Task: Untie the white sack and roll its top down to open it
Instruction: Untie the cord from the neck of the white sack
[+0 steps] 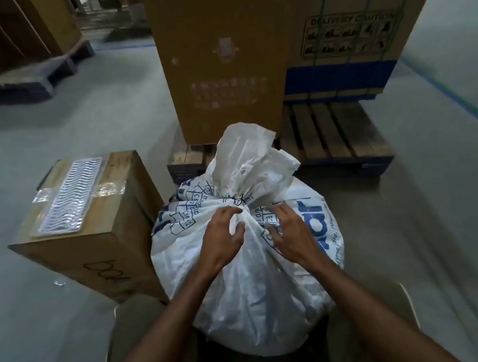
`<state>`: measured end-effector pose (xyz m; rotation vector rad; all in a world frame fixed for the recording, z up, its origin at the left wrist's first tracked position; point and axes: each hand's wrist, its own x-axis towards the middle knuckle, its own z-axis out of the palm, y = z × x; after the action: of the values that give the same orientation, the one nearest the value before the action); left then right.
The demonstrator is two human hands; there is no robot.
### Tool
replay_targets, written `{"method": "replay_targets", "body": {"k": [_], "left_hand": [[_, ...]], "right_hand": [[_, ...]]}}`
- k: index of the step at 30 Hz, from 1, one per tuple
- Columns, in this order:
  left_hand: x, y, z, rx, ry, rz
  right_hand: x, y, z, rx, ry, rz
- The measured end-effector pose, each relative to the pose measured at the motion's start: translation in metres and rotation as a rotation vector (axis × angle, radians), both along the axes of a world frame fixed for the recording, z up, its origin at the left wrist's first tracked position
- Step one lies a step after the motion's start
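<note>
Your forearms enter from the bottom edge, where both are cut off. Your left hand (223, 237) pinches the gathered fabric just below the neck of the white sack (250, 282), fingers and thumb curled round a fold. Your right hand (288, 231) rests on the sack's right shoulder beside the neck; its fingers are bent into the fabric, but you cannot tell whether this grip actually encloses any of it.

The sack stands upright, long axis vertical, in an open carton (116, 347) directly in front of you. The neck is tied with a thin dark cord (238, 200), and the loose top (247, 153) points up and away from you. The contents are hidden. The blue print on it is creased and only partly legible.

To the left, a sealed cardboard box (101, 246) stands on the floor (42, 331), carrying a ribbed clear plastic tray (69, 194). Farther back, tall cartons (220, 60) stand on a wooden pallet (341, 136).
</note>
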<state>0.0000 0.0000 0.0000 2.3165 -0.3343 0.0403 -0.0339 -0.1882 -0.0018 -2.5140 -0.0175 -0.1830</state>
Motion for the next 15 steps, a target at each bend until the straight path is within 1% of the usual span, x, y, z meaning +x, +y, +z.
{"method": "replay_targets", "body": {"k": [2, 4, 6, 9, 13, 15], "left_hand": [[0.031, -0.004, -0.012, -0.021, 0.013, -0.003], [0.056, -0.009, -0.019, 0.055, 0.047, 0.022], [0.079, -0.014, -0.026, 0.112, 0.039, 0.045], [0.105, -0.016, -0.029, 0.085, 0.081, 0.082], [0.124, -0.006, -0.028, 0.036, 0.212, -0.039], [0.129, -0.001, -0.027, 0.015, 0.232, -0.081]], "right_hand": [[0.032, -0.002, -0.012, 0.064, 0.017, 0.015], [0.058, 0.0, -0.02, 0.091, 0.024, 0.029], [0.079, 0.007, -0.031, 0.14, 0.0, 0.056], [0.099, 0.013, -0.041, 0.178, -0.016, 0.083], [0.117, 0.007, -0.051, 0.234, -0.032, 0.082], [0.123, 0.003, -0.055, 0.217, -0.045, 0.086]]}}
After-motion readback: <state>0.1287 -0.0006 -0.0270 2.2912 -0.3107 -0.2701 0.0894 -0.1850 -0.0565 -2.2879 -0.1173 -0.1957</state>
